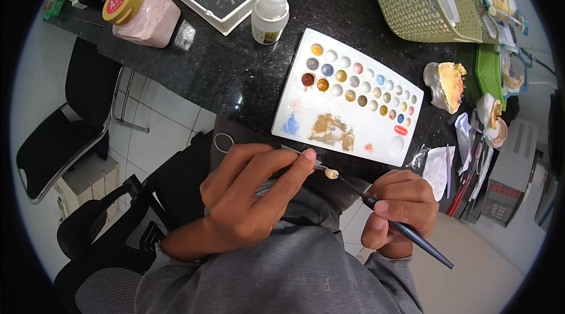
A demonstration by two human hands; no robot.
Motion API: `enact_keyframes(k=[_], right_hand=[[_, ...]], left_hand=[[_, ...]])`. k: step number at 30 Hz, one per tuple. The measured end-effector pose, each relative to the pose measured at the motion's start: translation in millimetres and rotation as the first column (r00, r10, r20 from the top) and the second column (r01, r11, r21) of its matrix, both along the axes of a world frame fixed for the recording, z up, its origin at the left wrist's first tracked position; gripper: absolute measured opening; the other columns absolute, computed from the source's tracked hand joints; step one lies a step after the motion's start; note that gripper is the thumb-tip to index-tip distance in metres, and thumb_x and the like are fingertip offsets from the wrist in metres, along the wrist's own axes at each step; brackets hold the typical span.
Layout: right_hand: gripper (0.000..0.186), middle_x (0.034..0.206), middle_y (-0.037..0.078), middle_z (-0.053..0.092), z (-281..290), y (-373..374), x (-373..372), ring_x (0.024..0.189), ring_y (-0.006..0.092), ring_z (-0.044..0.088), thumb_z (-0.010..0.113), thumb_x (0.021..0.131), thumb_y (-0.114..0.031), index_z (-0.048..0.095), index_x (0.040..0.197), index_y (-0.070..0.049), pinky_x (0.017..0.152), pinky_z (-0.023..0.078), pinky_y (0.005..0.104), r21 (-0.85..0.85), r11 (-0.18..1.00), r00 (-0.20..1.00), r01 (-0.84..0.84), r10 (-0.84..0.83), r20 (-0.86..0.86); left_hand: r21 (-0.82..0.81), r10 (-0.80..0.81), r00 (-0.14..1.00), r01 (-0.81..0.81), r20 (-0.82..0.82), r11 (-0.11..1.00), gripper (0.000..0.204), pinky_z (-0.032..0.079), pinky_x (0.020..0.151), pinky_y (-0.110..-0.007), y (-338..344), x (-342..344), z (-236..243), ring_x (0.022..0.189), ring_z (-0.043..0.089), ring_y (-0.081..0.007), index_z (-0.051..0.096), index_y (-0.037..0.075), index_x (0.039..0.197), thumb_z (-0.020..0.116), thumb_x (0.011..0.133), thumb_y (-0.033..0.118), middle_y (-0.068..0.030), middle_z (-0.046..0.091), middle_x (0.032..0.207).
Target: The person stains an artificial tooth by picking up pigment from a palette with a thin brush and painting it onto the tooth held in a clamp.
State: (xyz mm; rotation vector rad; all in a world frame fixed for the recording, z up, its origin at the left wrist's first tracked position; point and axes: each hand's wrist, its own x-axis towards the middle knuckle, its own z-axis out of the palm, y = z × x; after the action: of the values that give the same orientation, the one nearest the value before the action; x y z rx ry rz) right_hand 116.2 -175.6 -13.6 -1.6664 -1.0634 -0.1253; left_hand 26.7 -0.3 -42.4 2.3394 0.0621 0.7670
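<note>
My left hand (pixel 253 187) is closed around a thin metal forceps; its finger ring (pixel 223 143) pokes out past my knuckles. Much of the forceps is hidden by my fingers. At its tip sits a small cream-coloured tooth crown (pixel 332 174). My right hand (pixel 405 208) grips a fine brush (pixel 421 243) with a dark handle, its thin tip reaching the crown from the right. Just beyond both hands lies a white paint palette (pixel 282 105) on the black worktop. Its round wells hold several colours, and blue, brown and pinkish smears (pixel 332 131) mark its near part.
Behind the palette stand a small clear-capped bottle (pixel 271 20), a jar of pink powder (pixel 147 22) and a white-edged tray (pixel 223 22). A green basket (pixel 424 8) is far right. Dental models (pixel 445 86), crumpled tissue (pixel 436 173) and slim tools (pixel 471 175) lie right of the palette.
</note>
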Motion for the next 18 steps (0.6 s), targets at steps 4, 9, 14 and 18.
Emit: enact_keyframes(k=[4, 9, 14, 18], right_hand=[[0.021, 0.068, 0.007, 0.056, -1.0, -2.2, 0.8, 0.050, 0.0174, 0.060, 0.067, 0.064, -0.001, 0.059, 0.084, -0.003, 0.043, 0.053, 0.0253, -0.009, 1.000, 1.000, -0.015, 0.015, 0.006], [0.022, 0.070, 0.007, 0.056, -2.3, -4.2, 1.5, 0.050, 0.0176, 0.060, 0.067, 0.064, 0.000, 0.059, 0.084, -0.003, 0.043, 0.053, 0.0253, 0.006, 1.000, 1.000, -0.031, 0.031, -0.002], [0.021, 0.070, 0.008, 0.057, -2.4, -2.4, 2.3, 0.050, 0.0181, 0.060, 0.067, 0.064, 0.000, 0.060, 0.084, -0.002, 0.043, 0.053, 0.0255, 0.031, 0.999, 1.000, -0.029, 0.029, -0.007], [0.018, 0.070, 0.008, 0.058, -2.7, 0.9, 2.3, 0.050, 0.0180, 0.060, 0.067, 0.065, -0.001, 0.061, 0.082, -0.001, 0.042, 0.053, 0.0254, 0.044, 0.998, 0.998, -0.055, 0.055, -0.003]], left_hand=[[-0.005, -0.005, 1.000, 0.005, -0.013, 1.000, 0.038, 0.044, 0.051, -0.025, 0.4, -0.2, 0.2, 0.067, 0.057, -0.0168, 0.073, 0.004, 0.093, 0.081, 0.056, 0.002, -0.0032, 0.063, 0.073], [-0.019, -0.019, 1.000, 0.019, -0.025, 1.000, 0.037, 0.044, 0.051, -0.025, 1.2, -0.7, 0.7, 0.067, 0.057, -0.0165, 0.073, 0.004, 0.093, 0.081, 0.057, 0.001, -0.0034, 0.064, 0.074], [-0.008, -0.024, 0.999, 0.024, -0.021, 1.000, 0.037, 0.044, 0.051, -0.025, 1.6, -0.7, -0.1, 0.067, 0.056, -0.0165, 0.073, 0.004, 0.094, 0.080, 0.058, 0.001, -0.0036, 0.064, 0.075], [0.013, -0.034, 0.999, 0.034, -0.008, 0.999, 0.038, 0.044, 0.050, -0.025, 2.8, 0.6, 1.0, 0.067, 0.056, -0.0165, 0.073, 0.003, 0.095, 0.080, 0.058, 0.001, -0.0040, 0.063, 0.074]])
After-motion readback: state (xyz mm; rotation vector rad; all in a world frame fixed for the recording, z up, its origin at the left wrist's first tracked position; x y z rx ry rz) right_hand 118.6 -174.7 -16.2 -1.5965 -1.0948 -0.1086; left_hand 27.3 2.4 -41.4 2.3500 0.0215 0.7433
